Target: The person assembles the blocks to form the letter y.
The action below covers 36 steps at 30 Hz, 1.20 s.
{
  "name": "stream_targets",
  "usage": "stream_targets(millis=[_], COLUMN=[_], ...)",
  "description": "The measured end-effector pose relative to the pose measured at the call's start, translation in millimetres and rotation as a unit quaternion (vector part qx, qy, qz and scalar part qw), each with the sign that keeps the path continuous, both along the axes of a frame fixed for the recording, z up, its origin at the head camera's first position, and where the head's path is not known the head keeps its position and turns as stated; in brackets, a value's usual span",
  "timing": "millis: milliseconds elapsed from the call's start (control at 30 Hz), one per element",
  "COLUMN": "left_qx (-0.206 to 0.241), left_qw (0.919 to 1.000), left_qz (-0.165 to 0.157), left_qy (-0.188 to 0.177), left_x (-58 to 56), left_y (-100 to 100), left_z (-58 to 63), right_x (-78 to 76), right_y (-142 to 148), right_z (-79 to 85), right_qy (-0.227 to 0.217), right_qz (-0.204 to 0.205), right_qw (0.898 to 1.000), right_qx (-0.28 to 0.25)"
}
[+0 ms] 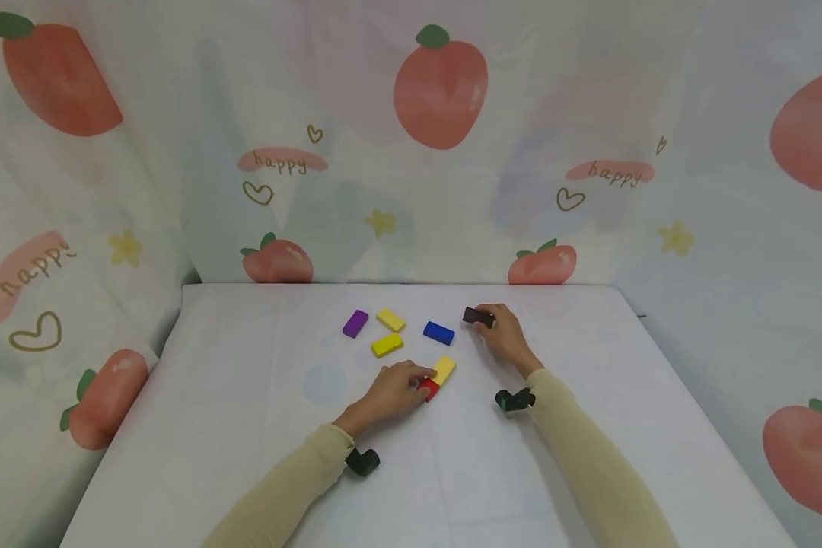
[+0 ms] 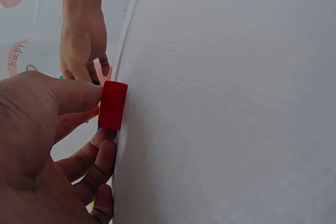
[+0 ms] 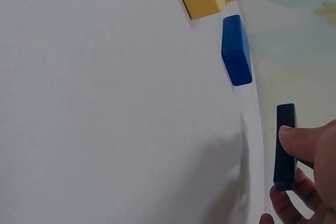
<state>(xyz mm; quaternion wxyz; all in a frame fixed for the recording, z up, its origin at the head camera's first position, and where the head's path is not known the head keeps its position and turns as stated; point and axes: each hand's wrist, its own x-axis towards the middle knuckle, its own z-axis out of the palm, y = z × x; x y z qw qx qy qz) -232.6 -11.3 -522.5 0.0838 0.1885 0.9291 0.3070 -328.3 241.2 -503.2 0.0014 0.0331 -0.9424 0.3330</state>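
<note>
My left hand (image 1: 396, 390) pinches a red block (image 1: 428, 390) between thumb and fingers, low at the tabletop. End to end with the red block lies a pale yellow block (image 1: 444, 370). In the left wrist view the red block (image 2: 113, 106) shows its end face beside the thumb. Farther back and to the right, my right hand (image 1: 505, 335) grips a black block (image 1: 473, 315). The right wrist view shows the thumb across the black block (image 3: 284, 169), with fingertips at its lower end. Left of that hand lies a blue block (image 1: 439, 332).
A purple block (image 1: 355, 323), another pale yellow block (image 1: 391, 320) and a brighter yellow block (image 1: 387, 345) lie loosely grouped left of the blue one. A white cloth covers the table (image 1: 212, 365). Fruit-printed curtains (image 1: 438, 213) stand behind it and on both sides.
</note>
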Motion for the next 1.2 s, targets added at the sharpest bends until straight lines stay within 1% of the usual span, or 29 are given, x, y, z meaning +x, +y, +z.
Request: stream_targets(millis=[167, 333, 467, 567, 833, 967, 1067, 1200], left_qx=[0.004, 0.002, -0.001, 0.000, 0.010, 0.011, 0.009, 0.009], left_qw=[1.0000, 0.9999, 1.0000, 1.0000, 0.9998, 0.9999, 0.9999, 0.9998], left_qz=[0.002, 0.001, -0.001, 0.000, 0.000, -0.004, -0.005, -0.003], left_qy=[-0.004, -0.010, -0.006, -0.005, -0.018, -0.012, -0.010, -0.015], left_x=[0.0, 0.1, -1.2, -1.6, -0.3, -1.2, -1.9, -1.7], left_y=[0, 0, 0, -1, -1, -1, -1, -1], left_z=[0.6, -1.3, -1.6, -0.7, 1.2, 0.5, 0.7, 1.9], right_x=[4.7, 9.7, 13.1, 15.3, 22.5, 25.8, 28.5, 31.3], right_y=[0, 0, 1, 3, 7, 8, 8, 7], right_z=[5.0, 8.5, 11.0, 12.9, 14.6, 15.8, 15.2, 12.5], right_qy=[0.016, 0.039, 0.053, 0.051, 0.049, 0.053, 0.054, 0.052], right_qz=[0.007, 0.019, 0.027, 0.029, 0.037, 0.046, 0.054, 0.064], right_qw=[1.000, 0.999, 0.998, 0.998, 0.998, 0.997, 0.997, 0.996], right_qx=[0.003, 0.012, 0.013, 0.011, 0.023, 0.027, 0.027, 0.025])
